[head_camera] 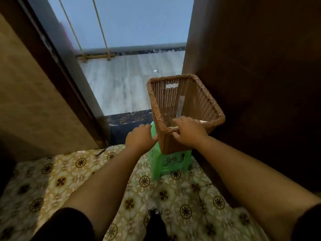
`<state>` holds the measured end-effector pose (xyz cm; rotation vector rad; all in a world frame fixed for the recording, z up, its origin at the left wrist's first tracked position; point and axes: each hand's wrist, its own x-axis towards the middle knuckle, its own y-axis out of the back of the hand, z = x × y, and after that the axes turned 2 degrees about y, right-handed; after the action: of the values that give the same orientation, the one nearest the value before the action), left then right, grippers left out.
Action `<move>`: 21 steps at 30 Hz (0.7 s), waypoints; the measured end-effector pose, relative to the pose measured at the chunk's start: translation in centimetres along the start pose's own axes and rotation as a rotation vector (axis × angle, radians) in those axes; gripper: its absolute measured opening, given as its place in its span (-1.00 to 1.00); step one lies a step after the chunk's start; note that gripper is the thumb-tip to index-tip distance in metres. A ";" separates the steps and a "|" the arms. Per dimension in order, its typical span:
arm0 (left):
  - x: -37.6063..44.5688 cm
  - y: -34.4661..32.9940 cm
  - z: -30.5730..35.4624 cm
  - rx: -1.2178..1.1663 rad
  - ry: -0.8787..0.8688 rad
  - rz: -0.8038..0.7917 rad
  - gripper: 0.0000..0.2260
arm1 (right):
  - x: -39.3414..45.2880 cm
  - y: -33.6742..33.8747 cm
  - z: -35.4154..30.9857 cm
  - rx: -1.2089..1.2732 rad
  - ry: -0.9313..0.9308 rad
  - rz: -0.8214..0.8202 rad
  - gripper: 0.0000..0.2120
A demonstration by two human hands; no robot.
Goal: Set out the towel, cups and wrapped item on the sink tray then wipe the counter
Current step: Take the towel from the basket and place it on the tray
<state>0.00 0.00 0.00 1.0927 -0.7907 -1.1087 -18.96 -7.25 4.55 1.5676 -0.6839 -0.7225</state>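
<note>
At centre frame our right hand (188,132) curls its grip closed over the near rim of the wicker basket (205,101), which stands on a green stool (169,162). Our left hand (140,138), loosely curled, touches its corner. Patterned floor tiles (60,180) fill the bottom; a doorway (130,87) opens above.

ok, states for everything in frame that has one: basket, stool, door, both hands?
wicker basket: tilted on the stool, holds a clear wrapped item
green stool: upright on tiled floor
doorway: open
left hand: on the basket's near corner
right hand: gripping the basket's near rim
</note>
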 end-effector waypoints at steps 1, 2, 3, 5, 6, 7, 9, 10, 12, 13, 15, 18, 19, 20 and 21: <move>1.5 -0.3 0.3 -0.014 -0.013 0.004 -0.49 | 1.0 0.0 0.9 0.002 -0.012 -0.006 -0.49; 3.0 -0.6 0.6 -0.022 -0.011 0.004 -0.52 | 2.0 0.0 1.7 0.008 -0.038 -0.007 -0.48; 4.7 -1.0 0.8 -0.020 -0.025 0.001 -0.56 | 3.3 -0.2 2.8 0.005 -0.051 -0.008 -0.47; 8.2 -1.5 1.5 -0.021 -0.023 -0.027 -0.60 | 5.6 -0.3 4.9 0.012 -0.080 -0.043 -0.47; 9.7 -1.7 1.9 -0.020 -0.019 -0.035 -0.61 | 6.7 -0.3 5.8 0.018 -0.090 -0.064 -0.46; 11.2 -1.9 2.2 -0.017 -0.009 -0.028 -0.60 | 7.9 -0.5 6.9 0.017 -0.100 -0.068 -0.45; 13.8 -2.4 2.7 -0.021 0.032 -0.005 -0.60 | 10.3 -0.9 8.9 0.012 -0.124 -0.075 -0.46; 14.7 -2.5 2.9 -0.032 0.057 0.000 -0.60 | 11.4 -1.0 9.5 0.013 -0.136 -0.099 -0.47; 16.2 -3.2 3.2 -0.072 0.102 -0.003 -0.59 | 13.6 -2.1 10.9 0.018 -0.142 -0.129 -0.48; 16.7 -3.7 3.2 -0.099 0.137 -0.011 -0.58 | 14.8 -2.9 11.5 0.020 -0.135 -0.150 -0.48; 17.6 -4.9 3.3 -0.190 0.242 -0.032 -0.53 | 17.2 -4.4 12.6 0.030 -0.118 -0.224 -0.46; 18.6 -7.0 4.0 -0.398 0.436 -0.051 -0.43 | 20.4 -7.4 14.3 0.079 -0.076 -0.334 -0.48; 18.8 -7.5 4.2 -0.483 0.502 -0.046 -0.41 | 21.4 -8.8 15.0 0.097 -0.057 -0.378 -0.50; 19.1 -8.0 4.2 -0.555 0.559 -0.043 -0.41 | 22.3 -10.0 15.6 0.114 -0.049 -0.423 -0.52; 19.2 -8.4 4.1 -0.598 0.593 -0.046 -0.41 | 23.4 -11.5 16.3 0.130 -0.038 -0.470 -0.53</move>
<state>-0.72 -20.14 -7.15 0.8507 0.0433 -0.8980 -16.53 -34.25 -9.91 1.8634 -0.3945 -1.0715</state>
